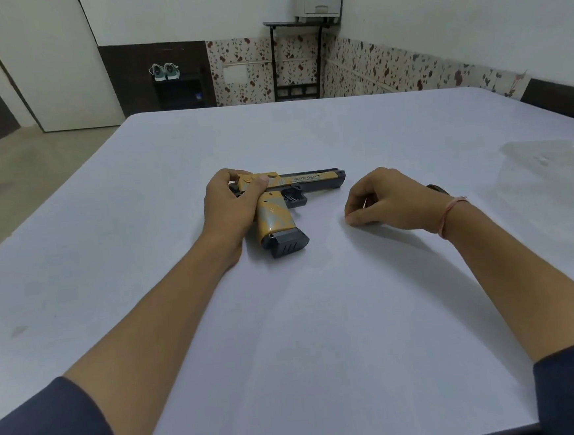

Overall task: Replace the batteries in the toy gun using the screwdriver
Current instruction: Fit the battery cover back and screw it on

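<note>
Yellow toy gun (pixel 310 180) in curled left fingers (pixel 258 186); right fingers (pixel 357 217) curled, contents unclear

You've got a wide pale table (pixel 322 334) in front of you, its smooth top carrying the yellow-and-grey toy gun (pixel 273 215) flat on its side near the middle and a clear plastic sheet (pixel 549 169) out by the right edge.

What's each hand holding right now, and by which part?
The left hand grips the toy gun by its rear end, above the handle. The right hand has curled fingers; whether they pinch anything cannot be told.
</note>
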